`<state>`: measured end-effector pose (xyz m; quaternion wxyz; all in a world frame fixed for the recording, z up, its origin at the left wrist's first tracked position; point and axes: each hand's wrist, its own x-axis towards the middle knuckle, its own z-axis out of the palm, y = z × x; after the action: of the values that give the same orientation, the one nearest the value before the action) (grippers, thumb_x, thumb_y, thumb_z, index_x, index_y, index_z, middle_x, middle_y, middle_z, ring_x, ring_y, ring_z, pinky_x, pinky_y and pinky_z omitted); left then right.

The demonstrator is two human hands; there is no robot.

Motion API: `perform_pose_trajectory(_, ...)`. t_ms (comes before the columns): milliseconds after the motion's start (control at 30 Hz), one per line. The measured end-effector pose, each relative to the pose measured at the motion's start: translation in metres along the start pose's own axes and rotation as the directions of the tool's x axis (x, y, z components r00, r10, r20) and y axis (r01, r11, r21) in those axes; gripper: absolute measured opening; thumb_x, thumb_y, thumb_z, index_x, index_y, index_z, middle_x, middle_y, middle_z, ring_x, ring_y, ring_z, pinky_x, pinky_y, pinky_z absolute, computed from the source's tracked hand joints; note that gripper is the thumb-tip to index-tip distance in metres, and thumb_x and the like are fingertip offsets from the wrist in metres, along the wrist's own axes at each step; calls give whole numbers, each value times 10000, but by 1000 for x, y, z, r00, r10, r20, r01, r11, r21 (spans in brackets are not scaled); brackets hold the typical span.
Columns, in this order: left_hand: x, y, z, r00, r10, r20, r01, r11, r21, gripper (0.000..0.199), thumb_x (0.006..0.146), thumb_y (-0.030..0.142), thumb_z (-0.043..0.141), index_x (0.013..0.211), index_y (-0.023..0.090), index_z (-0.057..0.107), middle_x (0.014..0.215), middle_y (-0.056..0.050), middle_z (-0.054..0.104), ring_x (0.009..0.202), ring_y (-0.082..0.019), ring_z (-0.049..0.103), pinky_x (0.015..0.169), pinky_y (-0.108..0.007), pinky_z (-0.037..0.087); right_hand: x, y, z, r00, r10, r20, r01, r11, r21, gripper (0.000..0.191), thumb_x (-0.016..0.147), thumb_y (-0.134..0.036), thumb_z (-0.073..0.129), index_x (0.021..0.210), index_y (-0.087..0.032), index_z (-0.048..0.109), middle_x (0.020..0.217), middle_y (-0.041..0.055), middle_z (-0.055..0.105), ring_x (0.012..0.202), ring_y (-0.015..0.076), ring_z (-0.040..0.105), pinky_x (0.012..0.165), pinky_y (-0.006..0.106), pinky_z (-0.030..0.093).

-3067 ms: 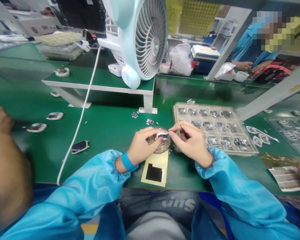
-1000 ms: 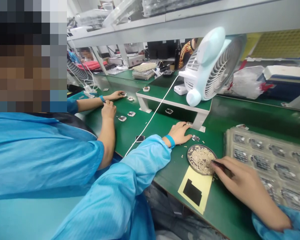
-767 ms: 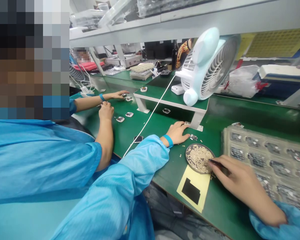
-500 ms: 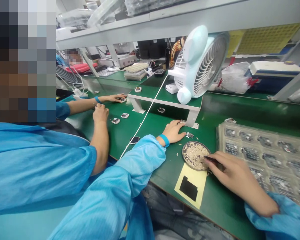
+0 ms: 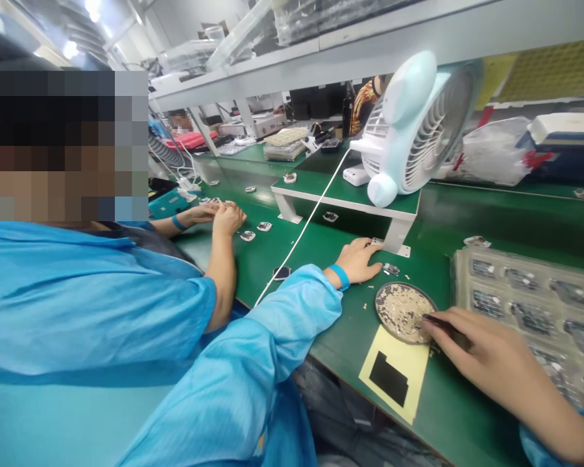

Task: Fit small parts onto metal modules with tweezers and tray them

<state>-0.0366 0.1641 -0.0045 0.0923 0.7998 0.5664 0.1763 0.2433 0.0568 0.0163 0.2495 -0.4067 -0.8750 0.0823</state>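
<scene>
My left hand [image 5: 357,261] lies on the green table with its fingers spread, beside a leg of the small raised stand. A small electronic part [image 5: 390,268] rests just right of my left fingertips. My right hand [image 5: 481,350] pinches dark tweezers [image 5: 445,324], whose tips reach the right side of a round dish [image 5: 401,305] full of tiny pale and dark pieces. Below the dish lies a yellow sheet [image 5: 418,402] with a black shape [image 5: 389,379] on it. Clear trays [image 5: 460,279] holding circuit parts stand at the right, partly behind my right hand.
A blue-white fan [image 5: 409,130] stands on the raised stand [image 5: 345,198], its white cable [image 5: 304,227] crossing to the table's front edge. At the left a co-worker's hands [image 5: 226,217] are near several small parts [image 5: 248,236]. A shelf [image 5: 321,58] spans above.
The view has swung left, so things appear farther right. The co-worker's hands have come together. My left hand stays on the table and my right hand still holds the tweezers at the dish.
</scene>
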Motion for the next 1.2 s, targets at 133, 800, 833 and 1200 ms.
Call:
perform_pose_trajectory(133,0,1,0,1000,-1,9,1,1000,18,561,925,471,581,1444,259,547,1511,-86,501,1442,-280,412,1161,-463,403,-3,6,4,1000,2,-6,-2,1000,-20,262,988,-501,561,1102,-299,682,996,25,727,821,214,687,680,321,516)
perform_pose_trajectory(800,3,-2,-1,1000,15,5,-15,1000,-5,538,938,393,591,1448,227,555,1529,-116,493,1456,-299,398,1174,-482,368,11,-19,-13,998,61,18,-62,998,33,181,1012,-333,557,1057,-238,704,940,45,734,868,217,684,746,346,510)
perform_pose_trajectory(833,3,-2,-1,1000,14,5,-14,1000,-3,540,938,395,591,1449,223,555,1527,-117,495,1455,-299,400,1174,-479,370,11,-19,-14,998,62,18,-62,997,35,179,1013,-333,557,1056,-238,703,946,46,735,871,217,684,746,347,510)
perform_pose_trajectory(1200,3,0,-3,1000,11,14,-12,999,40,539,950,424,559,1458,247,547,1530,-98,495,1453,-289,408,1171,-467,384,10,-18,-14,998,56,40,-57,998,36,185,1023,-314,542,1101,-243,693,1007,54,750,914,227,690,782,362,521)
